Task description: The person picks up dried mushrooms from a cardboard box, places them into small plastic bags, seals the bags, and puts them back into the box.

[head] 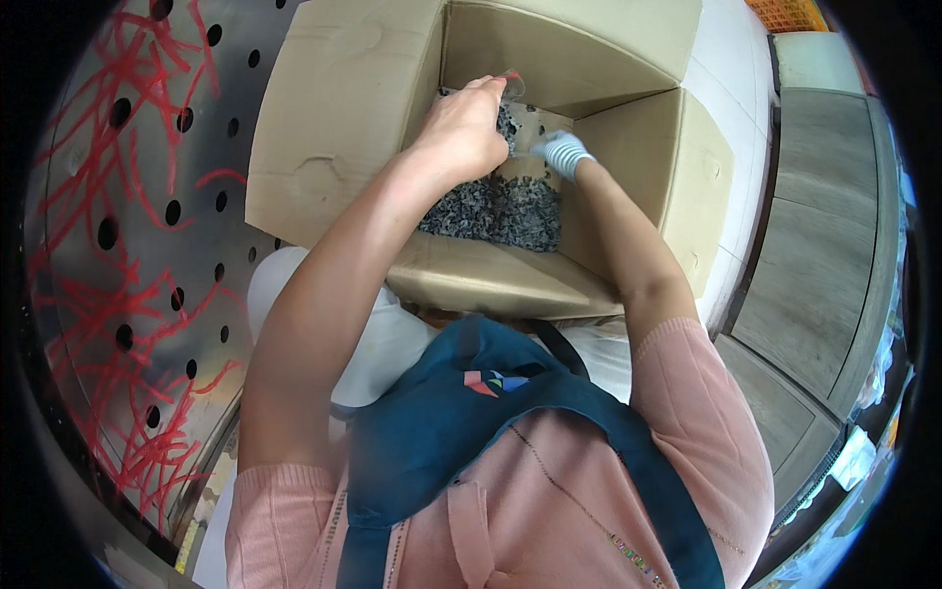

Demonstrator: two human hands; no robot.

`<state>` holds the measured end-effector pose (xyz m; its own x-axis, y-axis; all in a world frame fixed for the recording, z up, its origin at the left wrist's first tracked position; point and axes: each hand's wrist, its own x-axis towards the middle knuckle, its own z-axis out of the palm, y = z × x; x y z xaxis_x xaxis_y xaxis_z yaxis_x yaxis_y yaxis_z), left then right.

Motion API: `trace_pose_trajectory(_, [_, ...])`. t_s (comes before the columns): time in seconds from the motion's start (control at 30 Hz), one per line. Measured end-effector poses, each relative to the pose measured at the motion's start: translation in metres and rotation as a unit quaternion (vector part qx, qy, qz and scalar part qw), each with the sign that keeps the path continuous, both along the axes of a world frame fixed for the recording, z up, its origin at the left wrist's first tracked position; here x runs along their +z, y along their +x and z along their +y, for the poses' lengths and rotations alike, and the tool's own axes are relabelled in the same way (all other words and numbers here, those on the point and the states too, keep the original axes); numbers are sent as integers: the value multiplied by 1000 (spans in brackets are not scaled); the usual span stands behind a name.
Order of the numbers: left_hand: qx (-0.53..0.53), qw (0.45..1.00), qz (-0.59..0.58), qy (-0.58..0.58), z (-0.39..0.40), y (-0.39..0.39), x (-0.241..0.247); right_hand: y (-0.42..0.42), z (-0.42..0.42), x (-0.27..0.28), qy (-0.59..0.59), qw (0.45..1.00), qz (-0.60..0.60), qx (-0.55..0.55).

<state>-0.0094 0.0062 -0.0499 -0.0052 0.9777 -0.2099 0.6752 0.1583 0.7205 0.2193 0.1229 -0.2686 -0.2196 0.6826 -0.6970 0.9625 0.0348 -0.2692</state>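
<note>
In an open cardboard box [508, 283] lies a loose heap of small dark, curled dried pieces [515, 213] that look like wood-ear fungus. Above the heap, my bare left hand [467, 121] grips a clear plastic bag [515, 85] with a red strip along its top. Most of the bag is hidden behind that hand. My right hand [565, 153], in a grey-and-white striped glove, is inside the box, just right of the left hand. Its fingers are blurred, so I cannot tell whether they hold any pieces. Some box floor shows beyond the heap, with a few scattered bits.
On the left, red strips [151, 331] lie scattered over a metal surface [202, 250] with round holes. Grey wood-look panels [817, 243] stand on the right beside pale floor tiles [736, 125]. An orange plastic basket [791, 15] sits at the upper right. The box flaps are folded outward.
</note>
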Motion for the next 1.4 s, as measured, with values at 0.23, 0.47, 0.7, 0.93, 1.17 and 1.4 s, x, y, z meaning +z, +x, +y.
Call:
trace_pose_trajectory(0.23, [7,999,26,25,0,-7,-2,5,-35,-29,-92,975,-155,132])
trace_pose_trajectory(0.47, [0,998,38,39,0,-5,-6,-8,-73,-10,-179,959,-133,177])
trace_pose_trajectory(0.7, [0,998,29,50,3,-5,-8,-8,-95,-19,-178,910,-157,341])
trace_pose_trajectory(0.93, [11,999,28,40,3,-7,-4,0,-110,-55,-233,829,-173,478])
trace_pose_trajectory(1.17, [14,999,-3,39,3,-12,-5,12,-113,-83,-157,784,-158,579])
trace_pose_trajectory(1.4, [28,999,-24,6,4,-15,0,-16,-72,29,-217,907,-65,354])
